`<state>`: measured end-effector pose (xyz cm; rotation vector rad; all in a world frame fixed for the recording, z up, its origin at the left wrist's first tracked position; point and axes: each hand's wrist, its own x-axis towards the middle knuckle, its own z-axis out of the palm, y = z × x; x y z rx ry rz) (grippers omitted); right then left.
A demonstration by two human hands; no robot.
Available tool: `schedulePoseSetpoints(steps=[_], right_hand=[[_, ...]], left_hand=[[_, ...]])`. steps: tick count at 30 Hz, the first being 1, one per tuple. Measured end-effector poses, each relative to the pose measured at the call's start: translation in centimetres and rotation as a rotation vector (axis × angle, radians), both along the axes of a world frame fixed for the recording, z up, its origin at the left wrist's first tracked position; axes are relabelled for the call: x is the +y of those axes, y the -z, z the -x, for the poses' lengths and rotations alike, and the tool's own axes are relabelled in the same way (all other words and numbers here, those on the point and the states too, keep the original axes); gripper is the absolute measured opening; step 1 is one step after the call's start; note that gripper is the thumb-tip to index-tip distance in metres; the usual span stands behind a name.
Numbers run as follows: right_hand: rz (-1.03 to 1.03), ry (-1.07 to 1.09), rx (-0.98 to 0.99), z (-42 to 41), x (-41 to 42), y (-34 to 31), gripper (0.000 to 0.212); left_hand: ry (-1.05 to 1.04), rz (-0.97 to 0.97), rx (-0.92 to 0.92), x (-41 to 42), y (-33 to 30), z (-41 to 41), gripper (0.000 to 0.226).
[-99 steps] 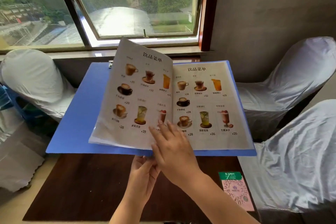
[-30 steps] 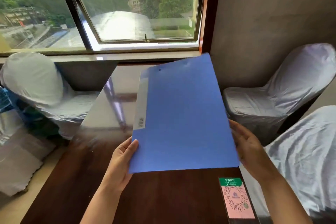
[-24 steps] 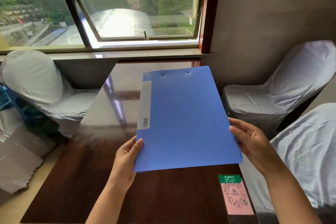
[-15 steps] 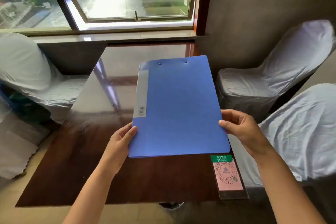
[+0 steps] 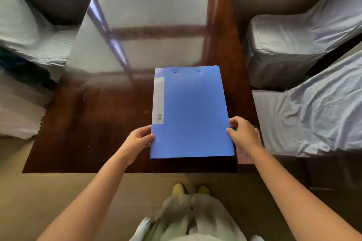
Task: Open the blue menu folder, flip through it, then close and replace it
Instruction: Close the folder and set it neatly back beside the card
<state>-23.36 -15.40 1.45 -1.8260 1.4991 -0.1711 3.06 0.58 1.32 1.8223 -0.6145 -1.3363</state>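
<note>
The blue menu folder point(image 5: 193, 111) is closed, front cover up, with a grey label strip along its left spine edge. It lies flat or nearly flat over the dark glossy wooden table point(image 5: 94, 123), near the table's front right. My left hand point(image 5: 138, 141) pinches the folder's lower left edge. My right hand point(image 5: 242, 133) pinches its lower right edge. Whether the folder rests fully on the table I cannot tell.
A pink card with a green top point(image 5: 245, 155) lies on the table under my right wrist, mostly hidden. White-covered chairs stand at the right point(image 5: 293, 45), the near right point(image 5: 313, 113) and the left point(image 5: 29, 31). My legs and yellow shoes point(image 5: 190, 190) are below the table's front edge.
The folder went from open with menu pages showing to closed, then came down toward the table while staying in both hands. The view has tilted down, so the window is out of sight.
</note>
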Motion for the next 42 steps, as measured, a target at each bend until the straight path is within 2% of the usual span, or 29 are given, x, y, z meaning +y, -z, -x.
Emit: schedulePoseSetpoints(steps=[8,11,13,16,19,21,24,31,42], right_hand=[[0.081,-0.021,0.224,-1.4,0.2,3.9,0.016],[0.1,-0.057,0.311,-1.6,0.0,4.5,0.018],[0.132,-0.088,0.365,-1.4,0.0,4.5,0.025],[0.363,-0.147,0.357,-1.1,1.0,3.7,0.045],[0.519,-0.434,0.276,-0.6,3.1,3.3,0.065],[0.464,-0.648,0.306,0.2,4.7,3.7,0.076],[0.33,-0.767,0.399,1.6,6.0,4.9,0.086],[0.376,-0.757,0.443,2.8,7.2,5.2,0.08],[0.481,-0.688,0.384,4.6,7.8,5.3,0.063]], left_hand=[[-0.007,-0.083,-0.215,-0.4,3.7,0.6,0.039],[-0.001,-0.095,-0.406,-0.8,4.5,0.9,0.037],[-0.001,-0.164,-0.587,-0.9,4.8,1.0,0.047],[0.02,-0.155,-0.689,-0.4,4.6,1.5,0.067],[0.221,0.041,-0.879,1.1,4.0,2.4,0.073],[0.441,0.125,-0.963,2.2,4.1,3.3,0.078],[0.723,0.095,-1.079,3.3,4.7,4.8,0.086],[0.832,0.075,-1.162,3.7,4.9,5.8,0.078],[0.735,0.177,-1.16,4.2,5.1,7.1,0.048]])
